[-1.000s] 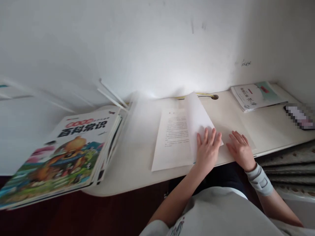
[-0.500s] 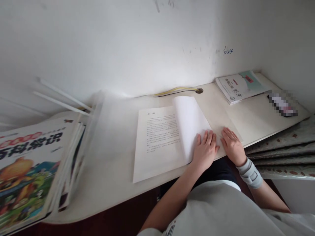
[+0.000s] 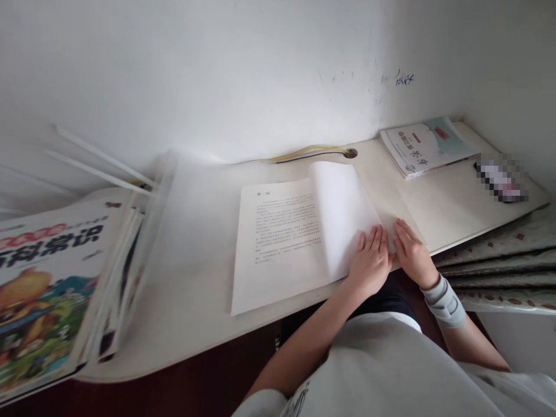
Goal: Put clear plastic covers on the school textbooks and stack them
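Observation:
An open book (image 3: 278,240) lies at the desk's front edge, with printed text on its left page. The right side is a blank white leaf (image 3: 345,211), bowed up toward the fold. My left hand (image 3: 371,258) rests flat on the lower right edge of that leaf, its fingers stretched out. Just right of the book, my right hand (image 3: 412,252) lies with extended fingers on the desk near its front edge. A grey wrist wrap (image 3: 445,301) is around my right wrist. The two hands are close together, and neither has anything gripped.
Several books and magazines (image 3: 47,289) stack up at the left, beside white rods (image 3: 102,153). Yellow and black cables (image 3: 313,152) run along the wall into a desk hole (image 3: 350,153). More booklets (image 3: 428,147) and a pixelated phone (image 3: 499,179) sit at right. A patterned curtain (image 3: 499,260) hangs alongside.
My left hand has slid slightly right along the leaf, closer to my right hand. The view has shifted a little. The book stays open at the same page.

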`<state>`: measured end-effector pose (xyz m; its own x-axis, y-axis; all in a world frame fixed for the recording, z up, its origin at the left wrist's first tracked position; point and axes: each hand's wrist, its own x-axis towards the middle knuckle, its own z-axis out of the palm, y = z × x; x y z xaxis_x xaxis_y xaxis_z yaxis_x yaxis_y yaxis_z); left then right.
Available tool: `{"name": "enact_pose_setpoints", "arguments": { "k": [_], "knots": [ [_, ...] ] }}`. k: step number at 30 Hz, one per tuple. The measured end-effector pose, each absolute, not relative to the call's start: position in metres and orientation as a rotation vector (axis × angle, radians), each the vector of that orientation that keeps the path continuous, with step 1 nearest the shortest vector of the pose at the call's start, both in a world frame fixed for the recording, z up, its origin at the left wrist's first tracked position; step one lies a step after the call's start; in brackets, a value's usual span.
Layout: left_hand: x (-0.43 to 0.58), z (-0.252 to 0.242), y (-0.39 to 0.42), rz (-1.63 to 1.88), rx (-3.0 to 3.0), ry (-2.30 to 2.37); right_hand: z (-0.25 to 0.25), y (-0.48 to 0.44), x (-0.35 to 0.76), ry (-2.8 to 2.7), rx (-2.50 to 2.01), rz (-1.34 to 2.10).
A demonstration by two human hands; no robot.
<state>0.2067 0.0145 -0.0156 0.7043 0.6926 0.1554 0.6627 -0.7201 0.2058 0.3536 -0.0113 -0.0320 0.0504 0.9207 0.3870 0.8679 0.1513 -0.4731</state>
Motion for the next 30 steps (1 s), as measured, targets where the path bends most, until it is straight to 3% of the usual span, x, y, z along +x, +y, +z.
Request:
{"name": "enact_pose_setpoints", "arguments": {
  "k": [15, 23, 30],
  "knots": [
    [0.200, 0.003, 0.022, 0.437, 2.427, 0.911, -0.031, -0.014, 0.347, -1.978, -1.762, -0.021],
    [0.138, 0.048, 0.013, 0.139, 2.876, 1.035, -0.030, -0.014, 0.344, -1.993, -1.816, -0.093],
    [0.124, 0.025, 0.005, 0.169, 3.019, 1.128, -0.030, -0.014, 0.343, -1.997, -1.839, -0.106]
  ]
}}
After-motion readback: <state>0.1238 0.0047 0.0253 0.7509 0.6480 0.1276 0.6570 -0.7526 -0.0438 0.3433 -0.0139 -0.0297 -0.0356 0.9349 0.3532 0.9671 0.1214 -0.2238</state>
